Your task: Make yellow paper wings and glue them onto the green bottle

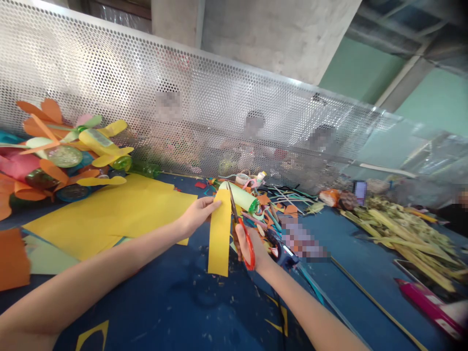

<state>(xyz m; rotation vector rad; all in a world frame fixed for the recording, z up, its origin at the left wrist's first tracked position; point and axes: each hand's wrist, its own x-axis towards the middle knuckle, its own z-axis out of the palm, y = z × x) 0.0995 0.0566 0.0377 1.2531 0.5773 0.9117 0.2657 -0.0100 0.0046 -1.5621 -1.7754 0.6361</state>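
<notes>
My left hand [199, 213] pinches a strip of yellow paper [219, 239] near its top, and the strip hangs down over the blue table [183, 302]. In my right hand [256, 248] is a pair of scissors [249, 248] with red handles, its blades pointing up along the strip's right edge. Whether the blades are cutting into the paper I cannot tell. Just behind the strip lies a bottle wrapped in pale green paper [239, 196] with a green end. Sheets of yellow paper [109, 214] are spread left of my left hand.
Paper-and-bottle craft pieces with petals [66, 156] are heaped at the left. Paper scraps [290, 209] and a glue gun [283, 251] lie right of the scissors. Dried husks [398, 239] pile up at the right, near a magenta box [427, 304]. A perforated metal panel [219, 107] stands behind.
</notes>
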